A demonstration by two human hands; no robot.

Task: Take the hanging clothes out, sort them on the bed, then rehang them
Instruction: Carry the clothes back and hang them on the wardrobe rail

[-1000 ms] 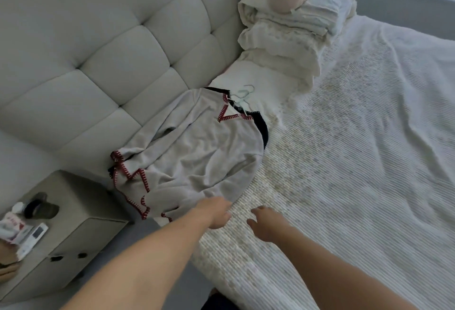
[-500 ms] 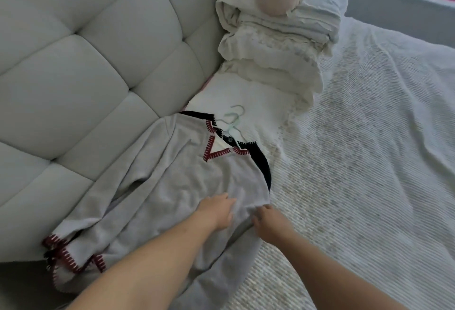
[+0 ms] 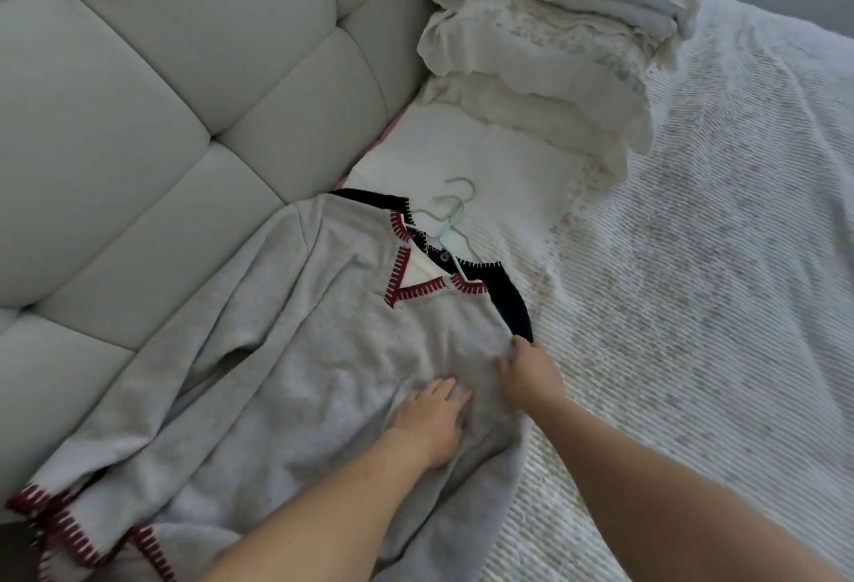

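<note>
Both hands now on grey sweater (image 3: 295,350) vs. hovering 1s ago: left hand (image 3: 432,415) presses flat, right hand (image 3: 527,373) pinches fabric just below hangers (image 3: 450,216); sorting underway.

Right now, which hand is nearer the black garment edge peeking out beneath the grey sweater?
Right. The right hand touches the black garment edge; the left hand rests lower on the grey sweater.

I am looking at a home bedroom: a bed (image 3: 693,304) with a white ribbed cover, a tufted padded headboard (image 3: 152,119) along its left side, folded bedding (image 3: 545,50) stacked at its head, and clothes on hangers (image 3: 450,216) laid on it
</note>
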